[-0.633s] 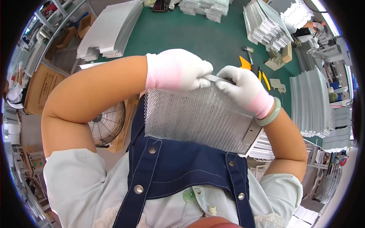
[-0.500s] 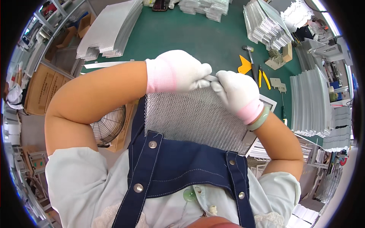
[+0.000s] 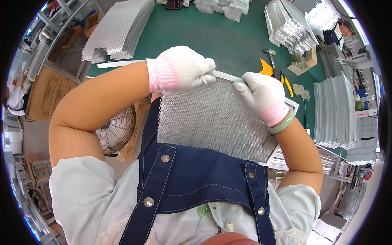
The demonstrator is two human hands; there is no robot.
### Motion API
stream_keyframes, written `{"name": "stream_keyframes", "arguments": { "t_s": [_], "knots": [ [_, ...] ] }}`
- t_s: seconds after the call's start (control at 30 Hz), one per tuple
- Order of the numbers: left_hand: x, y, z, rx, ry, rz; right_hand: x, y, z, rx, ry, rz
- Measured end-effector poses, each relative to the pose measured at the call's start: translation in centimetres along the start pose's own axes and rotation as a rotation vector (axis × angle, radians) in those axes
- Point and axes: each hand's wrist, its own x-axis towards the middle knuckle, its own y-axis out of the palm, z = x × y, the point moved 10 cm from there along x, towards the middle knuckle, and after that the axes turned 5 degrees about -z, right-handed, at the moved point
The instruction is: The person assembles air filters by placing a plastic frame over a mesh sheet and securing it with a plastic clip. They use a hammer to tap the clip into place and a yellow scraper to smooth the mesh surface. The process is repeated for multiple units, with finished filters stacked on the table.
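2 gloved hands grip the top rim of a mesh panel (image 3: 212, 118), held upright against the apron chest above the green table (image 3: 212, 36). Left hand (image 3: 181, 67) is clamped on the top-left corner of the frame, right hand (image 3: 261, 92) pinched on the top edge a little to the right. Change since 0.5 s ago: hands were nearly touching at mid-edge, now apart, with bare frame strip showing between them. Panel sits about the same, tilted, right corner lower. Judgement: fingers are working outward along the rim, likely pressing mesh into the frame, top edge part done. Hammer (image 3: 270, 55), yellow cutter (image 3: 265, 68) and pliers (image 3: 286, 83) lie untouched beyond the right hand; mesh stacks (image 3: 118, 30) at table's far side.
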Motion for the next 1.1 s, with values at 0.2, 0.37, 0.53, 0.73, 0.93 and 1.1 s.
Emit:
{"name": "stream_keyframes", "arguments": {
  "t_s": [0.2, 0.37, 0.53, 0.73, 0.93, 1.1],
  "knots": [
    [0.1, 0.2, 0.2, -0.044, 0.049, -0.069, -0.6, 0.4, -0.9, 0.003, -0.013, 0.012],
    [-0.8, 0.4, 0.2, 0.036, 0.033, -0.087, -0.6, 0.8, -0.8, 0.074, 0.044, 0.066],
    [-0.9, 0.6, 1.7, -0.199, -0.002, -0.060, -0.6, 1.8, -1.8, 0.277, 0.132, 0.102],
    [-1.7, 2.7, 2.1, -0.084, -0.122, 0.109, -1.5, 4.5, -3.2, 0.414, 0.360, 0.373],
    [0.6, 4.3, 3.2, -0.369, -0.172, 0.388, -0.6, 3.7, -1.7, 0.168, 0.165, 0.232],
    [3.1, 6.9, 0.2, -0.337, -0.197, 0.450, -1.8, 5.8, -4.2, 0.245, 0.219, 0.327]
  ]
}}
